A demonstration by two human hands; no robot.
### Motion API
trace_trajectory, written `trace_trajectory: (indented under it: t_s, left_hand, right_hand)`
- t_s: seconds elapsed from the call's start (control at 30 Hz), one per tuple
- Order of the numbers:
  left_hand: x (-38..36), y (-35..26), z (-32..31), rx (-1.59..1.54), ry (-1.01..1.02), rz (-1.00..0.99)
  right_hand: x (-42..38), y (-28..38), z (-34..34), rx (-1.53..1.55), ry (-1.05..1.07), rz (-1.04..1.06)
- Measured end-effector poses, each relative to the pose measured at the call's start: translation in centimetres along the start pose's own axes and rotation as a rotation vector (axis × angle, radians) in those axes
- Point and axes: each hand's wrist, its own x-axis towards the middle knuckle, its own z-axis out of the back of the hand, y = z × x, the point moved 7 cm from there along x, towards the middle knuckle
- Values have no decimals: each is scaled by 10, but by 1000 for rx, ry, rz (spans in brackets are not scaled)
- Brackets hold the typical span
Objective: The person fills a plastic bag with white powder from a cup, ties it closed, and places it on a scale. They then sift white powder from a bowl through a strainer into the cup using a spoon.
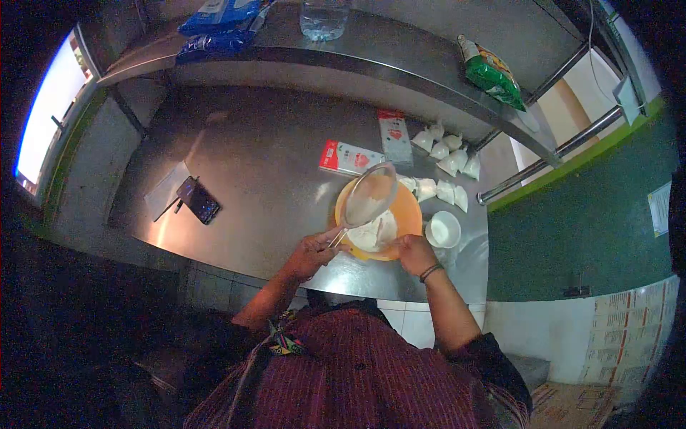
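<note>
My left hand (309,256) is closed around the wire handle of a round sieve (371,194). The sieve is tilted up over an orange bowl (412,211), covering part of its far side. White powder (368,234) lies in a heap inside the bowl. At the bowl's near right rim is my right hand (417,255), with its fingers closed. Whether they pinch the rim or a small tool in the powder cannot be made out. A white bowl (443,230) stands just right of the orange one.
Several small tied bags (451,161) of white powder lie behind the bowls, beside two red-and-white packets (351,158). A phone (198,200) leans on a stand at left on the steel table (250,157). The shelf above holds blue packs (221,28), a water bottle (323,21) and a green bag (493,75).
</note>
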Motion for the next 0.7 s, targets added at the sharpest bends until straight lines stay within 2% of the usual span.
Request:
trace_trajectory:
  t_s: [0.1, 0.17, 0.27, 0.3, 0.33, 0.4, 0.5, 0.6, 0.7]
  left_hand:
    - [-1, 10, -2, -115, 42, -43]
    - [-1, 12, -4, 5, 40, -91]
    - [-1, 0, -3, 272, 14, -161]
    - [-2, -7, -3, 419, -11, -182]
    - [-3, -13, -4, 423, 4, -185]
    - [-5, -34, 1, 583, -77, -103]
    - [-1, -30, 10, 614, -152, -215]
    - [1, -26, 21, 651, -208, -193]
    - [-8, -45, 25, 601, -190, -155]
  right_hand:
    - [-14, -13, -5, 135, -120, 72]
    - [-27, -40, -14, 511, -195, -93]
    - [-39, -67, -32, 565, -305, -25]
    - [-43, -71, -34, 571, -313, -36]
    - [-47, -76, -38, 628, -316, -74]
    - [-53, -78, -37, 690, -334, -121]
    - [-56, -79, -44, 852, -283, -150]
    - [-58, -79, -48, 874, -314, -118]
    - [-60, -82, -48, 908, -280, -198]
